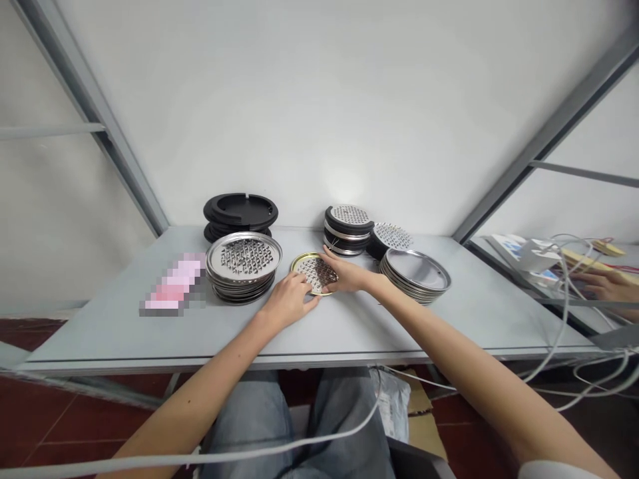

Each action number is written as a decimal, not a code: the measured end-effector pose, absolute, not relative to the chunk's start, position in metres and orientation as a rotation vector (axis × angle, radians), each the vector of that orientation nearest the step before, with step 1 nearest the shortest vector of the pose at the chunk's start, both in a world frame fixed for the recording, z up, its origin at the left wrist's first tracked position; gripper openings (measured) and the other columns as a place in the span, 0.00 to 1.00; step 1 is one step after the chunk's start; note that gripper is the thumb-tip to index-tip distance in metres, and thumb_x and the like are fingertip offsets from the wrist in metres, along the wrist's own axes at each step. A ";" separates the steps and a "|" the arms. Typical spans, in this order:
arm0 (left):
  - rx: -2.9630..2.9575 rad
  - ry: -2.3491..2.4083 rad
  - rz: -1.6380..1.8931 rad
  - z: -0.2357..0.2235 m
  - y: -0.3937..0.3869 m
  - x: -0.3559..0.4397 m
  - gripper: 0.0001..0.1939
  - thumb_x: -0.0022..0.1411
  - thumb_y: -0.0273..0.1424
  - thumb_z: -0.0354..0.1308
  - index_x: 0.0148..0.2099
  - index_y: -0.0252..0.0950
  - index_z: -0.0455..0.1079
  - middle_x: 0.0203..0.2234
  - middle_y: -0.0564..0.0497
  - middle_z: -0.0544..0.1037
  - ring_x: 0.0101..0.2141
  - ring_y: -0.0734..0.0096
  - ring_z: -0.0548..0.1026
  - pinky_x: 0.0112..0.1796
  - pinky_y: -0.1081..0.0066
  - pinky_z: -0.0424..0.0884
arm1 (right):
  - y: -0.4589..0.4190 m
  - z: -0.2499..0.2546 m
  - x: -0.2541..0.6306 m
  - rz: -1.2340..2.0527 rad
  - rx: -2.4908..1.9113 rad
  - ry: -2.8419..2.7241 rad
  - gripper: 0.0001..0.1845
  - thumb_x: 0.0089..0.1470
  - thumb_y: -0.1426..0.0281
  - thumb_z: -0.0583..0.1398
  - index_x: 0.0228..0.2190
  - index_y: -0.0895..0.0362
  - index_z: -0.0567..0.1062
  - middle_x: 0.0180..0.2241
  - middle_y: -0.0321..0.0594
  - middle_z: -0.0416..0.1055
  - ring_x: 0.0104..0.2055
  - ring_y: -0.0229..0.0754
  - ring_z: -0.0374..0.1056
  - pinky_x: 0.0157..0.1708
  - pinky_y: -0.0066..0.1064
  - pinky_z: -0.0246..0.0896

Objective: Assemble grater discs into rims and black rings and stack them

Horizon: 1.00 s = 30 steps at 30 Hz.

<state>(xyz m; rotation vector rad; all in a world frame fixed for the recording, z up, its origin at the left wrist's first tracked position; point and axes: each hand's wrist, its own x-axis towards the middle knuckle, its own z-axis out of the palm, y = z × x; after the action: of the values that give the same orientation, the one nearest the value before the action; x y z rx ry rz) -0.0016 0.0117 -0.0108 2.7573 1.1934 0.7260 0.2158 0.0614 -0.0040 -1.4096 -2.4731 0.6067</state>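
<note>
A round metal grater plate with a gold-coloured rim [313, 274] lies on the table in front of me. My left hand [292, 299] holds its left and near edge with curled fingers. From the other side my right hand [347, 273] grips the plate, thumb near the front and fingers along the far edge. Left of it stands a stack of round grater plates [244, 259], the top one showing raised teeth. On the right, a stack of smooth round metal plates [417, 271] sits beside my right forearm.
Black round holders [240, 211] are stacked at the back left. Behind my hands stand black rings with grater tops [349, 223] and another grater [393, 236]. A blurred pink item [174, 286] lies left. White cables [564, 313] hang at right, where another person's hand [612, 286] shows.
</note>
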 end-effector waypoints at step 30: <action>2.556 1.196 0.789 -0.022 0.019 -0.005 0.45 0.53 0.46 0.62 0.65 0.30 0.50 0.63 0.35 0.55 0.63 0.48 0.53 0.60 0.53 0.54 | 0.049 -0.025 0.233 0.265 -1.366 -1.995 0.13 0.57 0.67 0.56 0.39 0.56 0.78 0.39 0.43 0.78 0.39 0.46 0.73 0.41 0.36 0.66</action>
<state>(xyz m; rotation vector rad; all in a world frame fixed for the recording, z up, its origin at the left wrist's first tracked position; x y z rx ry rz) -0.0049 0.0189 -0.0219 2.5562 1.1960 0.7886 0.2326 0.0489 -0.0253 -1.3655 -1.9946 0.2652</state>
